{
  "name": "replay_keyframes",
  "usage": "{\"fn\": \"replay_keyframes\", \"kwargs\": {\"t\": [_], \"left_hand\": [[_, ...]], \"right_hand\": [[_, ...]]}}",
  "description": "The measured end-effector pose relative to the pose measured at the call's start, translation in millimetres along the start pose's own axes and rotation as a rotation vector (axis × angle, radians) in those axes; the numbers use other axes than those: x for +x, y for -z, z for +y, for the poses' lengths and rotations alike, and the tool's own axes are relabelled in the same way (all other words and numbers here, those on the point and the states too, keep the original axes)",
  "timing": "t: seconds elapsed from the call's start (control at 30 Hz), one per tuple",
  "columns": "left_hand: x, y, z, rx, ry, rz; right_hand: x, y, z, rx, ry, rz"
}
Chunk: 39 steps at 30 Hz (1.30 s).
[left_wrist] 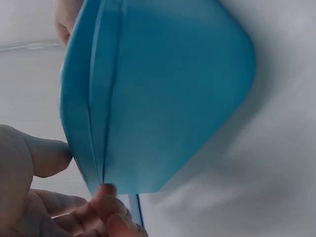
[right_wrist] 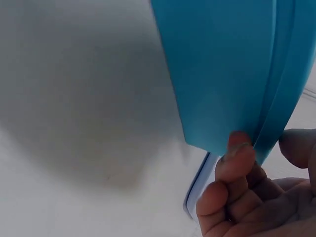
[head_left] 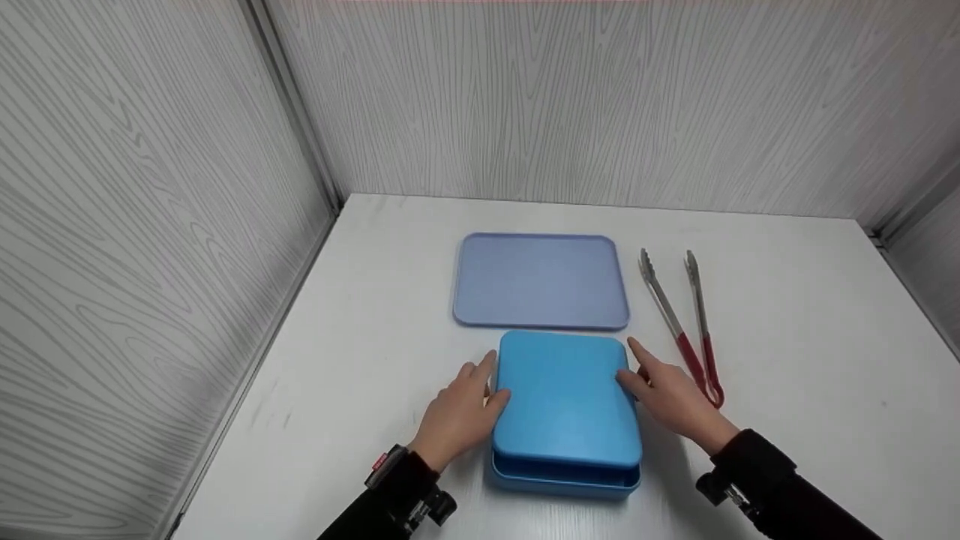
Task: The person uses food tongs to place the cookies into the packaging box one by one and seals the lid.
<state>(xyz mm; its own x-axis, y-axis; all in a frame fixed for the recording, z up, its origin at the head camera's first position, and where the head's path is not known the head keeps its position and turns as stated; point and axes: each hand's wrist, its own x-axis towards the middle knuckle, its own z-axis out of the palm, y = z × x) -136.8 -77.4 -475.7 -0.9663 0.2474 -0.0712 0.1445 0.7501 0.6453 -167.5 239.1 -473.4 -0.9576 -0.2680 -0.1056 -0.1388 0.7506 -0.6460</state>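
Observation:
A light blue box lid (head_left: 566, 397) lies over a blue rectangular box (head_left: 562, 486), slightly tilted, with a dark gap along the side nearest me. My left hand (head_left: 455, 411) holds the lid's left edge, thumb on top and fingertips at the seam below it, as the left wrist view shows. On the opposite edge, my right hand (head_left: 675, 397) grips the lid in the same way, its index finger pointing forward past the far corner. Both wrist views show the smooth side wall of the box (left_wrist: 182, 98). The inside is hidden beneath the lid.
Just beyond the box lies a flat lavender-blue tray (head_left: 540, 281). Spread metal tongs with red handles (head_left: 691, 358) rest to the right, close to my right hand. Wood-grained grey panels (head_left: 525, 105) enclose the white table (head_left: 360, 300) at the back and sides.

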Motion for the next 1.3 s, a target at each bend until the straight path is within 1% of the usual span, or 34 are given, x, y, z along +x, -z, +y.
{"fn": "replay_keyframes", "kwargs": {"t": [0.07, 0.13, 0.17, 0.27, 0.33, 0.4, 0.47, 0.57, 0.63, 0.83, 0.9, 1.1, 1.3], "left_hand": [[-5.4, 0.7, -1.5, 0.022, -0.051, -0.001], [-11.7, 2.0, -2.5, 0.040, -0.119, -0.033], [-14.8, 2.5, -3.2, 0.054, -0.161, -0.054], [-22.4, 3.2, -4.2, 0.133, -0.287, -0.125], [-26.3, 2.9, -4.2, 0.200, -0.346, -0.162], [-29.5, 2.0, -4.2, 0.260, -0.378, -0.198], [-31.9, 0.1, -5.1, 0.302, -0.395, -0.235], [-34.2, -3.3, -7.9, 0.347, -0.423, -0.266], [-34.8, -5.1, -10.1, 0.359, -0.442, -0.264], [-35.7, -6.1, -12.8, 0.379, -0.479, -0.216], [-36.2, -5.8, -12.8, 0.390, -0.496, -0.197], [-38.2, -5.8, -13.0, 0.433, -0.554, -0.130], [-38.9, -7.0, -14.1, 0.487, -0.588, -0.087]], "right_hand": [[-3.8, -1, 2, -0.078, 0.053, 0.059], [-9.0, -2, 3, -0.151, 0.124, 0.103], [-12.2, -2, 3, -0.177, 0.167, 0.110], [-23.2, -3, 3, -0.247, 0.294, 0.078], [-31.0, -5, 4, -0.291, 0.391, 0.040], [-38.3, -9, 5, -0.342, 0.470, 0.006], [-44.7, -14, 7, -0.402, 0.548, -0.008], [-51.5, -21, 10, -0.482, 0.620, -0.020], [-53.9, -24, 12, -0.519, 0.646, -0.018], [-56.0, -27, 12, -0.540, 0.648, -0.015], [-56.7, -27, 12, -0.556, 0.667, 0.005], [-59.3, -28, 12, -0.580, 0.766, 0.087], [-61.1, -29, 12, -0.561, 0.803, 0.119]]}}
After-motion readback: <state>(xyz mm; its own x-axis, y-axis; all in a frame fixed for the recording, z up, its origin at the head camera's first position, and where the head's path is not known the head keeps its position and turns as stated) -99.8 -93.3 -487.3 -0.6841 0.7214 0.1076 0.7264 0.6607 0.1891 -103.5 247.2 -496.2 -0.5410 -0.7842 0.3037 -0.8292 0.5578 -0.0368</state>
